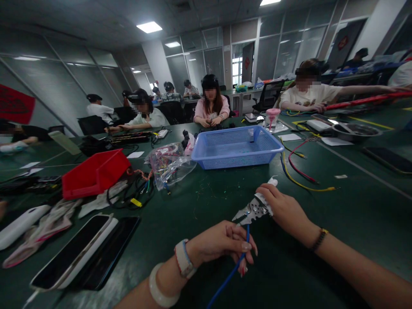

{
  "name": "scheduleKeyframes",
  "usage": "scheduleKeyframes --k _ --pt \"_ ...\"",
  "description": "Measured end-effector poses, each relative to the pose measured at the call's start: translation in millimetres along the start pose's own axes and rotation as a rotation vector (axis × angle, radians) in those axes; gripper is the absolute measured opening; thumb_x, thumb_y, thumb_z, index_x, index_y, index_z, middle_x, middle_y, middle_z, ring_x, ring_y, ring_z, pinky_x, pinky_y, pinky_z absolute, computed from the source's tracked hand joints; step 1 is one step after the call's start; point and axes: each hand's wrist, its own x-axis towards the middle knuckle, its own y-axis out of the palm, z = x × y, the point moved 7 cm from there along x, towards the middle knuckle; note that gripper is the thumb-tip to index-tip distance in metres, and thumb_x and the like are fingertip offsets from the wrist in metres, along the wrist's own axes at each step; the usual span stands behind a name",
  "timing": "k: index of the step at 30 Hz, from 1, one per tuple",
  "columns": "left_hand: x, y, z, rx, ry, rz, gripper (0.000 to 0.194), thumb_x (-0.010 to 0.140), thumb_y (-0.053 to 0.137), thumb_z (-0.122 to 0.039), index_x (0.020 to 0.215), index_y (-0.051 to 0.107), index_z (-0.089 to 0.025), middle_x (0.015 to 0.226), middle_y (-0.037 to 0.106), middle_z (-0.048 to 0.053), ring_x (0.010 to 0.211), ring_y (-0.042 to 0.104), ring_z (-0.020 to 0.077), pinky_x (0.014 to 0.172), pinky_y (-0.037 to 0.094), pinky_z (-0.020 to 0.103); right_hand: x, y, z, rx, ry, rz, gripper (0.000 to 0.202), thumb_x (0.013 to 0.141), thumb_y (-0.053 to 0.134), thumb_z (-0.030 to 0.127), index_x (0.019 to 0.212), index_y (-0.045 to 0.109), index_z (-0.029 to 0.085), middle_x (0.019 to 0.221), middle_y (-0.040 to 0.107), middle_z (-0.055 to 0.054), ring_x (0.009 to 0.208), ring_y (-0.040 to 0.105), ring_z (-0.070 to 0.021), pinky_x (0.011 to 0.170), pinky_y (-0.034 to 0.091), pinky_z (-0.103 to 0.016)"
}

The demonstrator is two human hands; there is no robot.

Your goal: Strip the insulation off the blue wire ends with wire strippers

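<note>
My left hand (230,242) pinches a blue wire (228,279) between thumb and fingers, and the wire's lower length trails down past the bottom edge. In my right hand (283,204) are wire strippers (251,211), their handles wrapped in something white. The metal jaws point left, toward my left hand. The upper end of the blue wire meets the tool's jaws; whether the blades bite into it I cannot tell. Beyond my hands, small green and thin scraps lie on the dark green table (180,240).
A blue plastic basket (238,161) stands ahead. To the left are a red bin (96,174), a clear bag (170,165), gloves (48,231) and phones (72,251). Yellow and red wires (299,184) lie at right. Several people sit around, one person (212,103) directly opposite.
</note>
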Motion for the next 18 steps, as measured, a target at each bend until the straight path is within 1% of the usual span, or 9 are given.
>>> scheduleKeyframes --k 5,9,14,16,18 --pt "-1 1.5 1 0.006 -0.010 0.019 0.027 0.074 0.077 -0.026 0.092 0.069 -0.007 0.074 0.070 0.005 0.057 0.067 0.0117 0.056 0.057 0.022 1 -2 -1 -0.046 0.011 0.010 0.037 0.081 0.045 0.004 0.114 0.049 0.018 0.121 0.056 -0.012 0.073 0.064 -0.0170 0.063 0.050 -0.029" --pt "-1 2.2 3 0.018 -0.018 0.033 0.028 0.074 0.077 -0.027 0.093 0.069 -0.008 0.074 0.070 0.005 0.057 0.067 0.0114 0.056 0.057 0.022 1 -4 -1 -0.064 0.024 0.018 0.032 0.081 0.046 0.005 0.110 0.051 0.019 0.113 0.058 -0.009 0.067 0.062 -0.0155 0.058 0.046 -0.027" --pt "-1 2.1 1 0.037 -0.024 0.027 0.029 0.074 0.077 -0.029 0.092 0.069 -0.008 0.074 0.070 0.005 0.057 0.066 0.0115 0.056 0.056 0.023 1 -8 0 -0.043 0.029 -0.021 0.026 0.082 0.046 0.008 0.103 0.054 0.019 0.101 0.060 -0.007 0.062 0.059 -0.0138 0.053 0.041 -0.026" --pt "-2 2.6 0 0.035 -0.028 0.032 0.029 0.074 0.076 -0.029 0.093 0.069 -0.008 0.074 0.070 0.005 0.056 0.066 0.0111 0.056 0.056 0.023 1 -10 0 -0.026 0.022 -0.041 0.025 0.081 0.047 0.009 0.103 0.055 0.019 0.101 0.060 -0.007 0.062 0.059 -0.0138 0.054 0.042 -0.026" --pt "-2 3.8 0 0.031 -0.038 0.048 0.030 0.075 0.076 -0.030 0.094 0.069 -0.008 0.074 0.070 0.005 0.056 0.066 0.0108 0.056 0.055 0.022 1 -10 -1 -0.006 0.005 -0.052 0.028 0.081 0.048 0.009 0.106 0.055 0.019 0.108 0.060 -0.008 0.065 0.061 -0.0143 0.057 0.045 -0.026"
